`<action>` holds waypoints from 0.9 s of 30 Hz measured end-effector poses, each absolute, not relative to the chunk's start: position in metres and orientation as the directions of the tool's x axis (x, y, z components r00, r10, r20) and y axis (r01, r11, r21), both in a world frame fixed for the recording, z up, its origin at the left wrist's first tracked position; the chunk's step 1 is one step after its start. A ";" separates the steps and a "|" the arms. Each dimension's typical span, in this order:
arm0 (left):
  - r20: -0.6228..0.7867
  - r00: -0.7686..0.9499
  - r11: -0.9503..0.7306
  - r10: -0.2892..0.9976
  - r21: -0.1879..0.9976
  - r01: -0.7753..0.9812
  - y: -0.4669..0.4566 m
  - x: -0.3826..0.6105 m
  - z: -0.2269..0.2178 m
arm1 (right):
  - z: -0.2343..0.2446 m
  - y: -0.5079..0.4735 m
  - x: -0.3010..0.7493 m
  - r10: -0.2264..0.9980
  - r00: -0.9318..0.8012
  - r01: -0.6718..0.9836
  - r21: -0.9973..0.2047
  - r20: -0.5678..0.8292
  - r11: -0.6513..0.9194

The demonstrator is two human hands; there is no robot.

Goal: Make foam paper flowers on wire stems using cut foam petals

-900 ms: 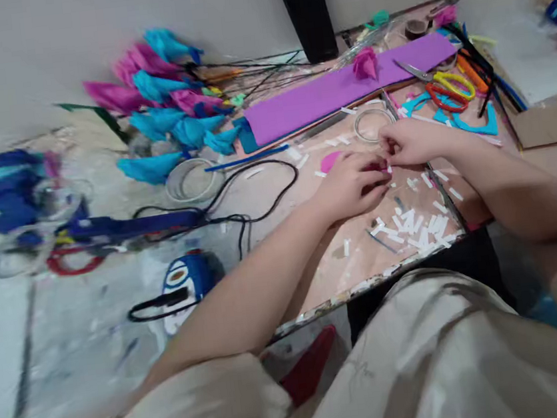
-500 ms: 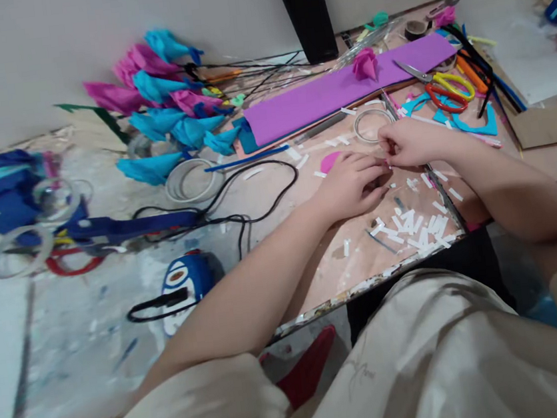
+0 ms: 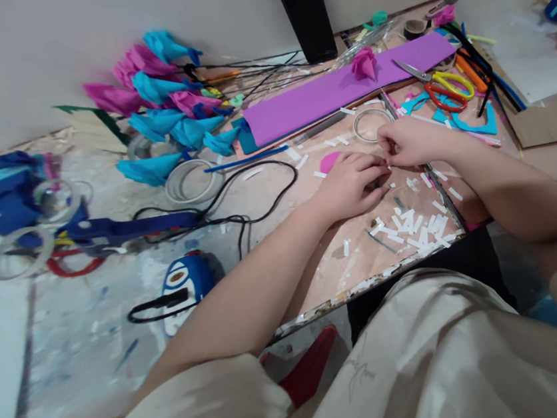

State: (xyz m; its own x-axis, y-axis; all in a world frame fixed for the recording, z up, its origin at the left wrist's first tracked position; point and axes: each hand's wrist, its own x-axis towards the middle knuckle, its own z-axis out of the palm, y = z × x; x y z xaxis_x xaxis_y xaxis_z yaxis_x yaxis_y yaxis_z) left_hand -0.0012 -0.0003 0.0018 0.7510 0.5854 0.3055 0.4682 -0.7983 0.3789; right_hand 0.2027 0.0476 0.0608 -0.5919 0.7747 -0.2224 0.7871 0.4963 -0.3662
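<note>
My left hand (image 3: 353, 185) rests low over the board, its fingers bent and the tips drawn together close to my right hand. Thumb and forefinger of my right hand (image 3: 406, 143) pinch at the same spot; whatever small piece is between the fingertips is too hidden to name. Partly under my left hand lies a pink piece (image 3: 329, 161). Just beyond the right hand is a roll of tape (image 3: 356, 129). Many short white strips (image 3: 411, 226) are scattered on the board nearer my body.
A purple foam sheet (image 3: 307, 104) bears a pink paper flower (image 3: 363, 64). Scissors (image 3: 446, 90) lie open at the right. Blue and pink flowers (image 3: 194, 130) on dark stems are heaped at the back left. A black cord (image 3: 273, 164) and a blue-white device (image 3: 186, 283) are left of my arm.
Both hands stay at nearly the same place, fingertips still together. The view has shifted very slightly.
</note>
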 end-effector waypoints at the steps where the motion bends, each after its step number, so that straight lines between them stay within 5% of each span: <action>1: 0.309 0.751 -0.800 0.584 0.379 0.466 0.000 -0.001 0.002 | 0.062 0.047 0.202 0.778 -0.587 0.791 -0.366 -0.225 0.491; 12: 0.316 0.761 -0.817 0.566 0.332 0.470 -0.003 0.000 0.003 | 0.064 0.042 0.196 0.818 -0.544 0.832 -0.250 -0.188 0.496; 16: 0.315 0.753 -0.810 0.577 0.340 0.478 -0.003 -0.001 0.002 | 0.070 0.041 0.197 0.888 -0.455 0.887 -0.127 -0.063 0.445; 22: 0.289 0.755 -0.798 0.588 0.359 0.484 -0.004 0.000 0.004 | 0.072 0.049 0.207 0.867 -0.496 0.817 -0.314 0.046 0.484; 27: 0.257 0.764 -0.796 0.592 0.333 0.505 -0.006 0.001 0.006 | 0.066 0.048 0.204 0.874 -0.485 0.822 -0.340 0.003 0.457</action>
State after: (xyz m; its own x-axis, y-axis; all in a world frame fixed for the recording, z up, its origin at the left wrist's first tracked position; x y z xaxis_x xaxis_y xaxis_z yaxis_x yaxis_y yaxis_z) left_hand 0.0012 -0.0055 0.0065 0.7642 0.5917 0.2565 0.5047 -0.7963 0.3333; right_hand 0.2037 0.0480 0.0658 -0.4855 0.8742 0.0031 0.8216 0.4575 -0.3400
